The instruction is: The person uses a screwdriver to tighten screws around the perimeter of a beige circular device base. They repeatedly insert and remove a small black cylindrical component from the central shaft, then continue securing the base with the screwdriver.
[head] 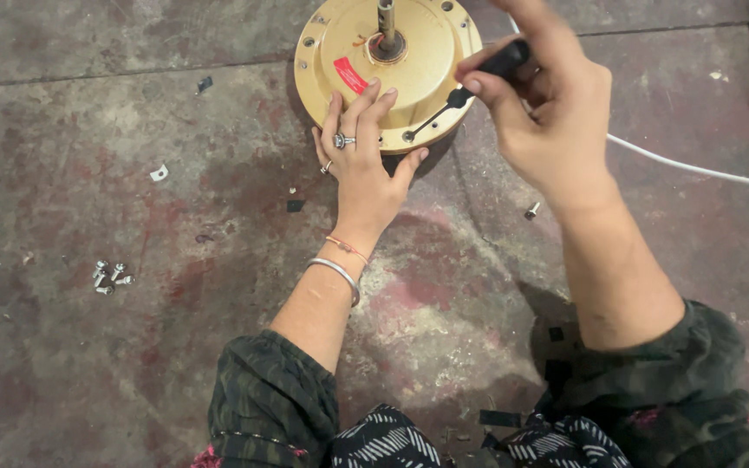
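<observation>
Nearest us, dark patterned sleeves (275, 403) frame the bottom edge, both forearms reaching out over the stained concrete floor (62, 373). To the left, well apart from the arms, lies a small cluster of screws (109, 276); one loose screw (531, 210) sits just right of the right wrist.

Further out, our left hand (361, 160) lies flat with its fingers spread against the near edge of the motor (387, 65), pressing on it rather than gripping. Our right hand (543, 108) is closed round the black handle of a screwdriver (461, 95). The tool's long axis slants down and left, tip set at a screw hole on the motor's near rim, just beside the left fingertips.

The motor, a round gold housing, rests on the floor at the top of the view, its shaft (386, 22) pointing up towards us. A white cable (695, 167) runs off right behind the right hand. Open floor spreads to the left.
</observation>
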